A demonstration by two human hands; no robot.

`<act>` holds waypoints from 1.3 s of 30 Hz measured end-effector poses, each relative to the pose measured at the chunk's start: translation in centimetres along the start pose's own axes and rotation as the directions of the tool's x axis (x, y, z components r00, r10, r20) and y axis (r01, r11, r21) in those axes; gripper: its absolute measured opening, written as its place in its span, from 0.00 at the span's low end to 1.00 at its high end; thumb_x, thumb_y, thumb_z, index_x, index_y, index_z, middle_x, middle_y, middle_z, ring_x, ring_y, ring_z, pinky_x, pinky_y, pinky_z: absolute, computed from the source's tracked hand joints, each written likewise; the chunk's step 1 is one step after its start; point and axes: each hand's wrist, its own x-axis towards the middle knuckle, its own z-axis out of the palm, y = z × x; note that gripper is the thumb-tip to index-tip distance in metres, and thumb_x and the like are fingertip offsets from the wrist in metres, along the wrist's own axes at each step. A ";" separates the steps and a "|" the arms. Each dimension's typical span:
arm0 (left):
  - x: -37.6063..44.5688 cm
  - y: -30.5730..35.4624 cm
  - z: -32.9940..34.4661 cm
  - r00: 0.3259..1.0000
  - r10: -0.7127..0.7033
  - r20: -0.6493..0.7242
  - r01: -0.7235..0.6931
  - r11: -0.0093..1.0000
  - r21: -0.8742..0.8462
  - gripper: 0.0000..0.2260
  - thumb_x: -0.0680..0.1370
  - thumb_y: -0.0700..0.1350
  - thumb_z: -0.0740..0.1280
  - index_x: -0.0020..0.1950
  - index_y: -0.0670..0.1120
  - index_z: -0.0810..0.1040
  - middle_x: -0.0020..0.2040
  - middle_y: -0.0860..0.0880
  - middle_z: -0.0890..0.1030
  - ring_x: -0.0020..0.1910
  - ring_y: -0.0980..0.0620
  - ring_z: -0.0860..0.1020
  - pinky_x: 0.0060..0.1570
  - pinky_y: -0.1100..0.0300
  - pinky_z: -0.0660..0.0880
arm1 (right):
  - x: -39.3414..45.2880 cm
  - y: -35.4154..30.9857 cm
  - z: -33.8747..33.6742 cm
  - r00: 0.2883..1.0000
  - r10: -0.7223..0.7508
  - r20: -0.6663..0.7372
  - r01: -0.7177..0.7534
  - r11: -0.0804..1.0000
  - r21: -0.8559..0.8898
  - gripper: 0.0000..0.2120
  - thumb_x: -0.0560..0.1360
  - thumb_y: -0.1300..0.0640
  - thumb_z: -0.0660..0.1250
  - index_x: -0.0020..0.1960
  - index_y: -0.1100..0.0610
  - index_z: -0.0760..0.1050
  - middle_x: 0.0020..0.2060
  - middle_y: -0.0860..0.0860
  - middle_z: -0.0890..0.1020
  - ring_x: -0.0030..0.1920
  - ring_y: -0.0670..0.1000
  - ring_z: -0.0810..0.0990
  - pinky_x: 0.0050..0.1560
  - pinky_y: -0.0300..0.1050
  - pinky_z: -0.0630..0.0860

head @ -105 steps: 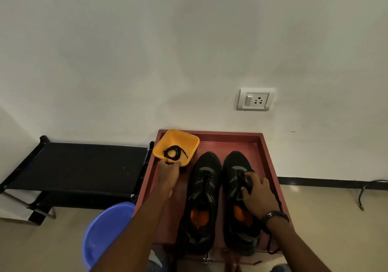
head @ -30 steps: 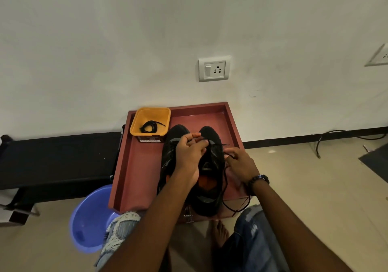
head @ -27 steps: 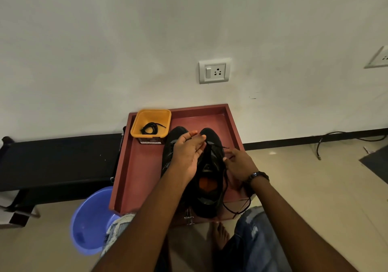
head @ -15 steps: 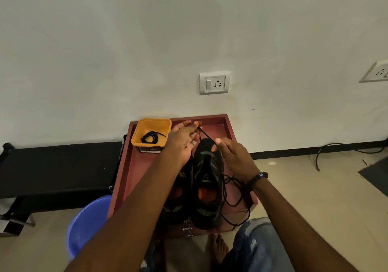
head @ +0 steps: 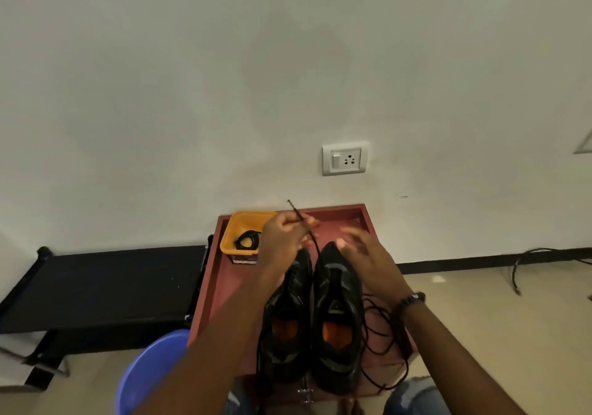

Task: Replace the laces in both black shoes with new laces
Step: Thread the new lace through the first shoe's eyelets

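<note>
While I look down from my head camera, my left hand (head: 283,238) is in the middle of the frame, above the toe of the left shoe (head: 286,318). Its fingers (head: 304,222) are pinched together on the old lace (head: 312,241), with the stiff tip poking up toward the wall. From my pinch the lace runs down to the toe of the right shoe (head: 336,315). More of it lies in loose loops at the lower right of the frame, some over the edge of the red tray (head: 224,289).

My right hand (head: 368,257) is just right of the lace, over the right shoe's toe. It is blurry. Its fingers look spread apart and seem to hold nothing.

Both shoes sit side by side in the tray, toes toward the wall. The new lace (head: 246,241) is a small black coil in the yellow box (head: 248,222), at the tray's top left corner.

I think the lace is very light, thin and floppy. It can snag in the holes or tangle in its own loops. The best place to hold it is close to the hard tip, or right by the hole it comes out of. The shoes look soft and not heavy.

I see a small pale mark on the right shoe's tongue and a label on the front of the box, but I cannot read either one.
</note>
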 end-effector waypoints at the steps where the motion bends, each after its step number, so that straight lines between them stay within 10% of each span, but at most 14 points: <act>1: -0.5 -0.5 0.8 0.999 0.010 0.038 -0.013 0.997 0.070 0.04 0.78 0.40 0.70 0.50 0.41 0.78 0.45 0.43 0.86 0.41 0.51 0.85 0.39 0.61 0.80 | 0.4 -1.3 0.2 0.999 -0.031 0.009 0.030 0.998 0.062 0.22 0.77 0.38 0.64 0.68 0.46 0.73 0.62 0.43 0.76 0.61 0.42 0.76 0.59 0.40 0.74; 7: -2.8 -1.8 5.2 0.975 0.131 0.181 -0.202 0.868 0.454 0.07 0.80 0.38 0.62 0.47 0.41 0.80 0.40 0.45 0.83 0.37 0.48 0.82 0.34 0.59 0.77 | 0.4 -3.7 -0.6 0.990 -0.117 -0.081 0.122 0.991 0.062 0.08 0.80 0.50 0.66 0.55 0.47 0.83 0.46 0.39 0.84 0.50 0.36 0.81 0.52 0.29 0.75; 13: -3.4 -4.3 6.7 0.971 0.041 0.237 -0.149 0.876 0.459 0.02 0.78 0.47 0.70 0.49 0.50 0.80 0.44 0.54 0.83 0.45 0.54 0.81 0.46 0.61 0.76 | -1.4 -0.4 -5.3 0.938 0.166 -0.305 -0.082 0.959 0.270 0.12 0.83 0.51 0.61 0.56 0.50 0.83 0.35 0.46 0.79 0.31 0.45 0.74 0.30 0.35 0.72; 19: -3.3 -8.9 4.2 0.966 -0.169 0.196 -0.020 0.707 0.707 0.07 0.80 0.41 0.66 0.57 0.44 0.80 0.53 0.46 0.83 0.51 0.48 0.81 0.55 0.53 0.79 | -1.3 4.3 -4.4 0.979 0.193 0.067 -0.162 0.932 -0.325 0.16 0.84 0.53 0.55 0.65 0.50 0.79 0.59 0.50 0.82 0.58 0.51 0.80 0.60 0.48 0.77; 24: -3.5 -10.3 3.8 0.981 -0.114 0.156 -0.040 0.667 0.744 0.05 0.80 0.41 0.64 0.52 0.47 0.78 0.46 0.46 0.82 0.41 0.48 0.82 0.44 0.49 0.82 | -3.5 6.6 0.2 0.949 0.302 0.091 -0.286 0.945 -0.159 0.11 0.82 0.61 0.58 0.59 0.54 0.77 0.43 0.49 0.85 0.40 0.46 0.82 0.41 0.36 0.78; 30: -3.6 -10.6 3.0 0.959 -0.092 0.267 -0.225 0.322 0.920 0.14 0.79 0.47 0.66 0.65 0.51 0.77 0.59 0.46 0.72 0.50 0.46 0.77 0.49 0.52 0.77 | -4.3 8.1 2.4 0.959 0.276 -0.062 -0.282 0.954 -0.101 0.03 0.77 0.53 0.71 0.47 0.52 0.83 0.40 0.43 0.83 0.40 0.41 0.80 0.36 0.27 0.71; 39: -3.4 -12.3 3.3 0.974 -0.065 0.218 -0.154 0.518 0.841 0.12 0.79 0.48 0.69 0.62 0.51 0.81 0.60 0.46 0.71 0.54 0.46 0.77 0.49 0.59 0.72 | -3.7 6.9 2.1 0.984 0.179 0.009 -0.165 0.923 -0.349 0.06 0.80 0.57 0.65 0.49 0.57 0.80 0.45 0.49 0.78 0.46 0.47 0.76 0.51 0.39 0.73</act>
